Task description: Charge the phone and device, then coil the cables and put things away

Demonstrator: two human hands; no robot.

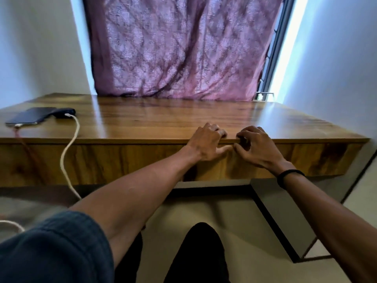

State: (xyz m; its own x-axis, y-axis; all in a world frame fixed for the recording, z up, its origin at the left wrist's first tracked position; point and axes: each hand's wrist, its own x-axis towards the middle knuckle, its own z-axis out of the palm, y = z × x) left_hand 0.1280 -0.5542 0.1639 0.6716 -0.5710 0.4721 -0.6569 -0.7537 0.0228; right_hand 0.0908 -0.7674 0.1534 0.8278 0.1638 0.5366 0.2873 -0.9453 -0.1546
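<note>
Gripping the front lip of the wooden surface [155,117], the left hand [206,144] had its fingers curled over the top edge and its thumb stretched along the face below, at about one o'clock from the frame's centre. Just beside it, toward three o'clock, the right hand [257,146] curled its fingertips onto the same edge, thumb reaching toward the left thumb until the two nearly met; whether it truly clamped the edge or only rested there could not be told for certain. A black band [289,176] circled the right wrist. Far off at ten o'clock, near the left end of the surface, lay the phone [28,117], dark and flat, partly overlapping a dark device [63,113] behind it. A white cable [69,146] was plugged into the device, ran over the front edge and dropped toward seven o'clock. A reddish cable [18,133] left the phone's near end and hung down the face. Behind the surface, at twelve o'clock, hung a pink patterned curtain [179,48].
</note>
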